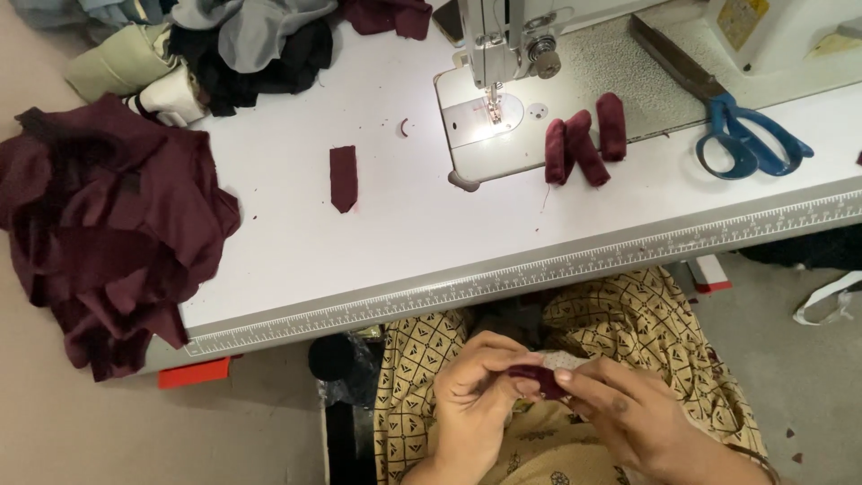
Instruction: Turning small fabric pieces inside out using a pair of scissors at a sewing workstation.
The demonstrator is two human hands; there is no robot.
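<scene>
Both my hands are low in my lap, below the table's front edge. My left hand [476, 391] and my right hand [620, 409] pinch the same small maroon fabric piece [539, 377] between their fingertips. On the white table lies a flat maroon fabric strip [343, 178] with a pointed end. Three folded maroon pieces [584, 139] rest beside the lit needle [493, 112] of the sewing machine [507, 45].
Blue-handled scissors [736, 126] lie at the right of the table. A maroon cloth heap [108, 224] hangs over the left edge. Mixed dark, grey and cream fabrics [224, 45] are piled at the back left. A ruler strip [557, 269] runs along the table front.
</scene>
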